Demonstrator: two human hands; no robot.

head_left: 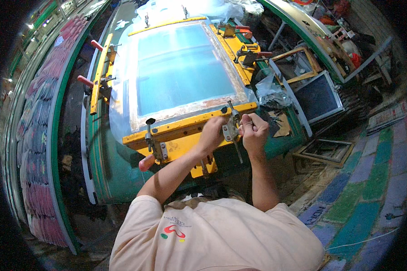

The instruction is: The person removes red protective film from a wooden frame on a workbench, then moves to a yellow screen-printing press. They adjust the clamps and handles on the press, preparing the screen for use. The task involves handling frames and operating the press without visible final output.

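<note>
A mesh printing screen in a worn frame lies on the green table, held among yellow metal bars. Across its near edge runs a yellow clamp bar with two toggle clamps. My right hand is closed at the right toggle clamp, thumb uppermost; its fingers wrap the lever side, and the grip itself is hidden. Just left of that clamp, my left hand rests against the bar with fingers curled; what they hold, if anything, cannot be seen. The left toggle clamp has a red handle pointing down and left.
More clamps with red handles line the left yellow bar and the right yellow bar. Clear plastic bunches at the table's right. Empty frames lean and lie nearby. A long rack of pink and dark pieces stands left.
</note>
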